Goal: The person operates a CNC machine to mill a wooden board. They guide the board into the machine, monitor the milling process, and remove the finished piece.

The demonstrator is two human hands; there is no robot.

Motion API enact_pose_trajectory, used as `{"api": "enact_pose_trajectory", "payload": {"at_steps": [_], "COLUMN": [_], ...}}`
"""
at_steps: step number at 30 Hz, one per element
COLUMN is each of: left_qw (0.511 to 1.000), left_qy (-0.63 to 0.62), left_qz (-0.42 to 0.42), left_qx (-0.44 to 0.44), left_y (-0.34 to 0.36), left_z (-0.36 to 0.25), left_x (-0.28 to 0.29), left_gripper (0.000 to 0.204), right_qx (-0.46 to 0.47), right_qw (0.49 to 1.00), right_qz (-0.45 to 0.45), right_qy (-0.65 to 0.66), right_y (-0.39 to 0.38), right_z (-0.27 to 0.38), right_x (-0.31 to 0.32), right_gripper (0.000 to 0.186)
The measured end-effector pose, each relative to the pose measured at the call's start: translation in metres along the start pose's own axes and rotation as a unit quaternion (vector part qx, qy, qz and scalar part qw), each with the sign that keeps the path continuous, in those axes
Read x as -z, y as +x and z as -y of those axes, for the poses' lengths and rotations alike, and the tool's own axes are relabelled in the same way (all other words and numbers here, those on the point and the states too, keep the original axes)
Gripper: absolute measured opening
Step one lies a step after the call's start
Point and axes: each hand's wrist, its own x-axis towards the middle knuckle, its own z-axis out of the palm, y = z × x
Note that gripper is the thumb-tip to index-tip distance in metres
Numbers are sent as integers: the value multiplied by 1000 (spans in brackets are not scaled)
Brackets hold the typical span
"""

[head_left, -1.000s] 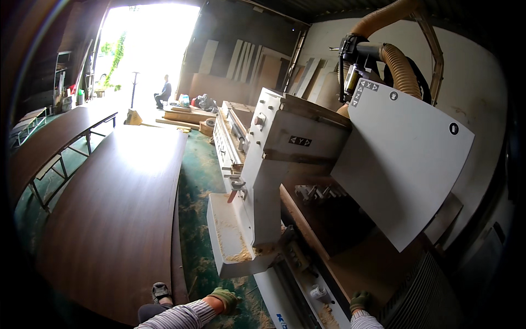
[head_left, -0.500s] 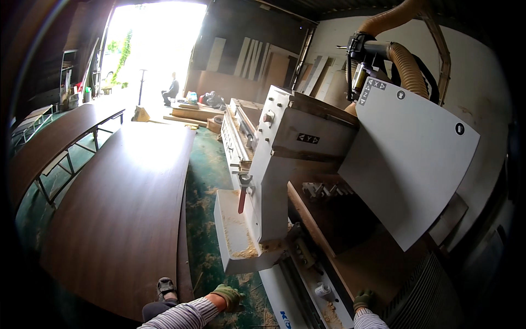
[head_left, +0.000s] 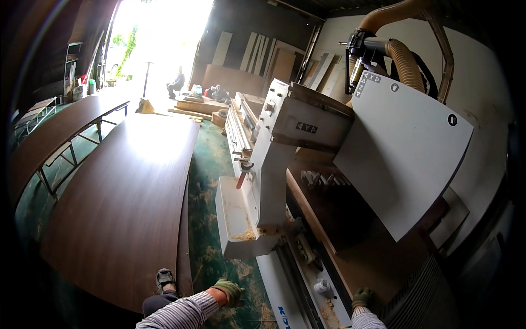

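Observation:
I stand at the end of a big white woodworking machine (head_left: 285,159). My left hand (head_left: 229,291), in a green glove, hangs in the air over the sawdust-strewn green floor, left of the machine's rail (head_left: 285,290); its fingers look curled with nothing in them. My right hand (head_left: 362,299), also gloved, rests on the near end of a brown board (head_left: 350,247) lying on the machine bed. Whether it grips the board or only touches it is unclear. A white guard panel (head_left: 400,153) leans over the board.
A stack of long dark brown panels (head_left: 120,197) lies to the left, my foot (head_left: 164,278) beside its corner. Another long panel (head_left: 49,137) rests on a metal frame further left. Dust hoses (head_left: 402,55) rise above the machine. A person (head_left: 176,83) sits by the bright doorway.
The view has shifted slightly toward the machine. My left hand has drifted a little right and my right hand stays at the board's end.

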Motion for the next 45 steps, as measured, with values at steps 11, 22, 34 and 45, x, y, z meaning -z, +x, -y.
{"api": "enact_pose_trajectory", "payload": {"at_steps": [11, 22, 34, 45], "left_qw": [1000, 1000, 1000, 1000], "left_qy": [-4, 6, -12, -13], "left_qz": [11, 8, -1, 7], "left_qx": [6, -4, -17, -15], "left_y": [12, 17, 41, 36], "left_z": [-3, 1, 49, 56], "left_x": [-2, 15, 38, 56], "left_gripper": [68, 68, 68, 68], "right_qx": [-9, -26, -8, -37], "right_qw": [999, 999, 999, 987], "right_qz": [32, 25, 13, -31], "right_qy": [15, 0, 38, 154], "right_y": [2, 3, 28, 36], "right_z": [3, 14, 31, 13], "right_x": [-3, 0, -31, -65], "right_gripper": [35, 33, 34, 27]}}
